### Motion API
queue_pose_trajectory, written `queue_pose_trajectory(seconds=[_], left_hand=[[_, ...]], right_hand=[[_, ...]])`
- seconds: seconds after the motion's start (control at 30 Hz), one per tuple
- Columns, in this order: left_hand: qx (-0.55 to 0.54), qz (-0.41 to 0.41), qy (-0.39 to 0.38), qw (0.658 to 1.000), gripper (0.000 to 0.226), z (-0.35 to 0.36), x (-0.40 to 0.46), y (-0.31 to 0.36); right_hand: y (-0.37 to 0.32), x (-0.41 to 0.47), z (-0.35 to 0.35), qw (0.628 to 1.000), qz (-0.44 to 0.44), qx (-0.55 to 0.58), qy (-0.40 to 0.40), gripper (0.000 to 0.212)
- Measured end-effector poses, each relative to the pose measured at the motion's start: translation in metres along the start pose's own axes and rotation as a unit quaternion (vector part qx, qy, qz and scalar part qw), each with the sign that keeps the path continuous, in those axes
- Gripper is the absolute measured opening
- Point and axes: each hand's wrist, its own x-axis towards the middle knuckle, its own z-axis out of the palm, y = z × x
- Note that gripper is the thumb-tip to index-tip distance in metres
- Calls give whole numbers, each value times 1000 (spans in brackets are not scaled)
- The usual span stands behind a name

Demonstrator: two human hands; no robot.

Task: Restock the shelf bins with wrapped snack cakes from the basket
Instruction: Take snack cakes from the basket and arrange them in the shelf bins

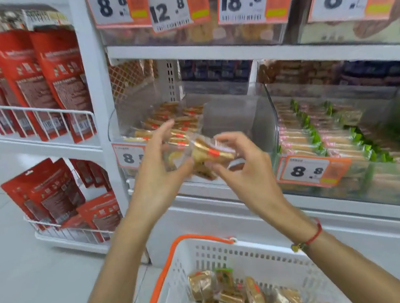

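Observation:
A white basket (234,254) with an orange handle stands at the bottom, holding several wrapped snack cakes (232,296). In front of a clear shelf bin (260,118) partly filled with gold-and-orange wrapped cakes (180,121), both hands hold a small bunch of wrapped snack cakes (204,154). My left hand (160,168) cups the bunch from the left, thumb curled under it. My right hand (243,163) grips it from the right with curled fingers. The right half of that bin looks bare.
To the right, a second clear bin (343,133) is packed with pink and green wrapped cakes. Price tags hang on the bin fronts and upper shelf. Wire racks (38,115) of red pouches stand at the left beside a white upright post.

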Motion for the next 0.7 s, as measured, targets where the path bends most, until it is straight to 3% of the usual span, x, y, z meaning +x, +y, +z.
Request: queue_pose_trajectory(seconds=[0.1, 0.2, 0.5, 0.6, 0.7], left_hand=[[131, 95, -22, 987, 69, -20, 43, 22], [239, 127, -17, 962, 68, -35, 72, 26], [425, 69, -114, 896, 41, -44, 101, 0], [425, 54, -137, 893, 34, -52, 99, -9], [409, 56, -152, 898, 33, -60, 95, -14]], right_hand=[[-19, 40, 2, 997, -59, -36, 24, 33], [-23, 73, 6, 995, -51, -84, 1, 29], [-7, 101, 25, 975, 33, -158, -152, 24], [1, 107, 25, 964, 115, -84, -226, 34], [17, 125, 25, 954, 224, -128, -155, 39]])
